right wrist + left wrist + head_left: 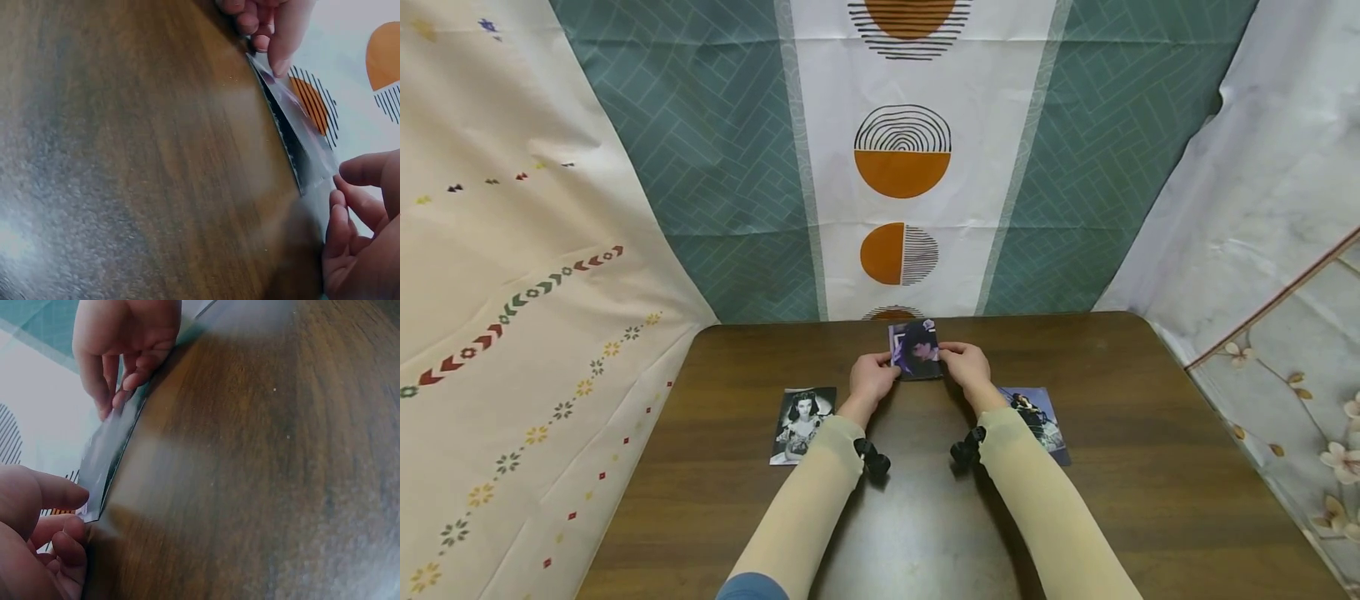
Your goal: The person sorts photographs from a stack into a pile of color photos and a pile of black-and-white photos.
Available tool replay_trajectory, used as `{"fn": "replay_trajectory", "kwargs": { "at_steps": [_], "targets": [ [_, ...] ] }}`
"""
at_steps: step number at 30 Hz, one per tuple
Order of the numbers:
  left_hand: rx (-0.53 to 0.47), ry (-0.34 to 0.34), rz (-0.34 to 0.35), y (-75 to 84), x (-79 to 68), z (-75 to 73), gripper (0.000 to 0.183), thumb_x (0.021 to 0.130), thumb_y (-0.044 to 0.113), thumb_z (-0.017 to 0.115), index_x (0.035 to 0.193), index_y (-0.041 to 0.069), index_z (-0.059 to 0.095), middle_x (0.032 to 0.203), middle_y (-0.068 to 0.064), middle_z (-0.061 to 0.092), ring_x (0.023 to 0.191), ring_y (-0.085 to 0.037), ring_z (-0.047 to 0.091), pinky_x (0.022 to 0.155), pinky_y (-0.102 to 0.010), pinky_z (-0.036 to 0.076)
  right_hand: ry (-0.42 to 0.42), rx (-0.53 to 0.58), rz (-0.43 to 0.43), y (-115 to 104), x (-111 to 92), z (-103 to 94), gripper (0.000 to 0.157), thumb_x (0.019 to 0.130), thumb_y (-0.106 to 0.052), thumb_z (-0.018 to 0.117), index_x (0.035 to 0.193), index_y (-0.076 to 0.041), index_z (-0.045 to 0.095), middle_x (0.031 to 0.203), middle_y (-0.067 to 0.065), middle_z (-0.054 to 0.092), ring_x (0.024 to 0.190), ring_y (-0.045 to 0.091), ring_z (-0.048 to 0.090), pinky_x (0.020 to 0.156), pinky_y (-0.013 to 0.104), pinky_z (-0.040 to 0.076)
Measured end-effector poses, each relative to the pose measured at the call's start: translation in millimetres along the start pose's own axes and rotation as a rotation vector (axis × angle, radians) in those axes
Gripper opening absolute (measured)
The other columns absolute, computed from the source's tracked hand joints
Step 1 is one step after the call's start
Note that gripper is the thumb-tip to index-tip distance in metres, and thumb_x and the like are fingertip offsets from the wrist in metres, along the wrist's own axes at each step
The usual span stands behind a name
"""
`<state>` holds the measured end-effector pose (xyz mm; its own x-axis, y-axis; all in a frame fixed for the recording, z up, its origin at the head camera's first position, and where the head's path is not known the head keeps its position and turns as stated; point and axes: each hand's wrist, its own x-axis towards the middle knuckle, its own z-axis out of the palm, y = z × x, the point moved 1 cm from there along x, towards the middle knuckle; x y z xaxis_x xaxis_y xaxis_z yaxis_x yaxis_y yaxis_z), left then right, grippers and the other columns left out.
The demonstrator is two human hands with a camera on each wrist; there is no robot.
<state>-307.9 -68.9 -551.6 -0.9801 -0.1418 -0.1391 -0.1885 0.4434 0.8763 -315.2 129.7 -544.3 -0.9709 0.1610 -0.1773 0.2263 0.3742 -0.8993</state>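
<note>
At the table's far edge, both hands hold a dark purple photo print (915,354) by its two sides. My left hand (872,379) pinches its left edge between thumb and fingers, and my right hand (967,367) pinches the right edge. From the right wrist view, the glossy print (306,134) tilts up over a dark strip (282,128) along its lower side. A black-and-white portrait photo (801,421) lies flat beside the left forearm. Partly hidden by the right forearm, a bluish photo (1043,423) lies on the right.
The brown wooden table (700,517) ends just beyond the hands. Behind it hangs a green and white curtain (730,167) with orange circles. Patterned cloths hang along the left (550,333) and right (1262,208) sides. Black wrist-camera mounts (872,458) sit on both forearms.
</note>
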Motion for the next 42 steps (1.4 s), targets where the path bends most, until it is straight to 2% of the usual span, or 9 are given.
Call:
{"fn": "replay_trajectory", "kwargs": {
  "at_steps": [3,8,14,20,29,37,42],
  "targets": [
    [0.014,0.012,0.012,-0.6,0.4,-0.2,0.042,0.095,0.017,0.078,0.137,0.011,0.075,0.103,-0.004,0.073,0.094,-0.022,0.059,0.087,-0.038,0.049,-0.016,0.042,0.003,-1.1,-1.0,-1.0,0.036,0.107,-0.025,0.063,0.136,-0.006,0.072,0.143,0.019,0.063,0.132,0.038,0.055,0.114,0.053,0.044],
    [0.019,0.016,0.027,-0.1,-0.1,0.0,0.043,0.095,0.017,0.078,0.137,0.01,0.074,0.092,-0.002,0.066,0.088,-0.021,0.057,0.079,-0.034,0.043,-0.014,0.028,-0.018,-1.7,-1.0,0.1,0.037,0.103,-0.023,0.07,0.135,-0.004,0.072,0.134,0.019,0.068,0.123,0.035,0.061,0.108,0.049,0.049],
    [0.006,0.018,-0.004,-0.5,0.3,0.7,0.046,0.095,0.016,0.078,0.141,0.009,0.072,0.093,-0.002,0.062,0.09,-0.021,0.056,0.077,-0.033,0.04,-0.022,0.018,-0.033,-1.5,-1.4,4.3,0.04,0.101,-0.021,0.074,0.135,-0.002,0.07,0.122,0.017,0.073,0.11,0.03,0.066,0.095,0.04,0.054],
    [-0.008,0.025,-0.006,-0.5,-0.6,-0.2,0.048,0.094,0.016,0.079,0.141,0.009,0.071,0.092,-0.003,0.061,0.087,-0.021,0.054,0.074,-0.032,0.04,-0.014,0.048,-0.048,-0.5,-4.8,4.6,0.036,0.102,-0.017,0.073,0.134,-0.001,0.07,0.12,0.017,0.073,0.107,0.029,0.065,0.091,0.036,0.053],
    [-0.107,0.01,-0.016,-1.7,-5.0,-0.4,0.047,0.096,0.015,0.078,0.141,0.005,0.07,0.094,-0.004,0.06,0.086,-0.019,0.054,0.071,-0.029,0.042,-0.023,0.047,-0.052,0.8,-7.8,3.7,0.036,0.102,-0.019,0.071,0.133,-0.001,0.071,0.121,0.018,0.073,0.108,0.029,0.065,0.092,0.037,0.052],
    [-0.128,0.013,-0.001,0.8,-7.8,-1.2,0.046,0.095,0.014,0.079,0.14,0.003,0.071,0.089,-0.002,0.057,0.083,-0.017,0.052,0.067,-0.026,0.04,-0.028,0.055,-0.064,-1.5,-13.0,3.0,0.036,0.102,-0.018,0.071,0.133,0.001,0.07,0.123,0.02,0.072,0.113,0.032,0.065,0.099,0.043,0.052],
    [-0.171,0.016,0.004,0.6,-10.5,-3.0,0.045,0.094,0.006,0.074,0.139,0.002,0.071,0.088,-0.001,0.056,0.08,-0.015,0.051,0.065,-0.025,0.04,-0.026,0.065,-0.073,-2.4,-15.1,3.2,0.036,0.102,-0.015,0.07,0.133,0.001,0.07,0.124,0.021,0.072,0.115,0.032,0.065,0.1,0.042,0.051]
  ]
}}
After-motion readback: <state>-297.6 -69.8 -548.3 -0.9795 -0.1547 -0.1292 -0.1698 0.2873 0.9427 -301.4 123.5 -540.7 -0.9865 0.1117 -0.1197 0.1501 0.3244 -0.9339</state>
